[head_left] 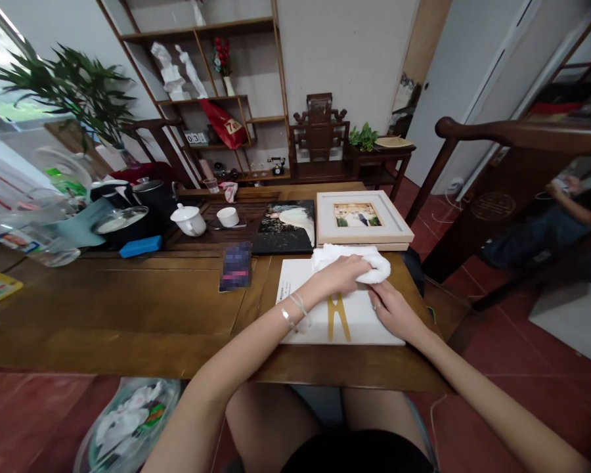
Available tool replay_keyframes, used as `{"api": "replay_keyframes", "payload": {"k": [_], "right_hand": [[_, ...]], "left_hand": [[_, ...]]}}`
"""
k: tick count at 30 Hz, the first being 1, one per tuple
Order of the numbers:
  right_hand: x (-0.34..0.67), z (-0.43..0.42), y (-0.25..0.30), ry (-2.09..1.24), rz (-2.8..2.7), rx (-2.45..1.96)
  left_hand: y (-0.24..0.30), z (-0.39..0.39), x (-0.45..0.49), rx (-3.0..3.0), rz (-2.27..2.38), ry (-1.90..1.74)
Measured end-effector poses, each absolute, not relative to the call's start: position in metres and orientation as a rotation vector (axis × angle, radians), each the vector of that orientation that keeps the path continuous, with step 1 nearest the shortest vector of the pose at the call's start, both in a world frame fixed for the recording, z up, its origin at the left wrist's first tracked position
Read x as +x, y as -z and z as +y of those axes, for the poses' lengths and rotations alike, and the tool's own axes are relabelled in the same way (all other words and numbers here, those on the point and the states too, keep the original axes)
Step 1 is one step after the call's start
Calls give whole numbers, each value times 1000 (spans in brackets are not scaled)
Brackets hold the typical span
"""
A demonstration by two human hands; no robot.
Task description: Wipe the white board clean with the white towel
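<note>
- The left hand (342, 276) is closed over a bunched white cloth (379, 268) and presses it onto the far edge of a white board (315, 322).
- The right hand (396, 314) lies flat on the board's right edge, fingers loosely spread and gripping nothing.
- The cloth looks soft and light. It should crumple to any grip, so a full-palm hold on the wad suits it.
- The board looks stiff, flat and smooth, and likely to slide. Its edges are the place to take hold.
- The left forearm crosses inward with bracelets (295, 312) at the wrist. The right arm comes in from the right, wrist low.
- The board lies on the surface (152, 295) at its near edge.
- Just beyond are a framed photo (359, 215) and a dark print (285, 226).
- Further left stand a cup (227, 216) and teapot (190, 220).
</note>
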State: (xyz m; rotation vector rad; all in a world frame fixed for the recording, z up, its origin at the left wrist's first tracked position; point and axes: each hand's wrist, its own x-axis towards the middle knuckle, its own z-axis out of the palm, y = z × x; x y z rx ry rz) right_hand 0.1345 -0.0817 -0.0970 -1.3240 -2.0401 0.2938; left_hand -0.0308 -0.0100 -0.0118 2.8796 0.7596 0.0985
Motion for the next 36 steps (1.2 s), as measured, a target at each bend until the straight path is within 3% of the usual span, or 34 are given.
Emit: {"api": "replay_keyframes", "payload": {"k": [5,16,26,36], "right_hand": [[135,-81,97,-331,-2036,-1320],[139,-79,112,-343,-1984,-1295],[138,-80,110,-343,-1963,-1310],[139,-80,110,-325,-1986,-1316]], "left_hand": [[26,-3,-32,2850,789,-52],[36,-10,-136,2737,1090,-82],[9,-121,-167,2635,890,47],[14,-17,-152,2613,1008,45]]}}
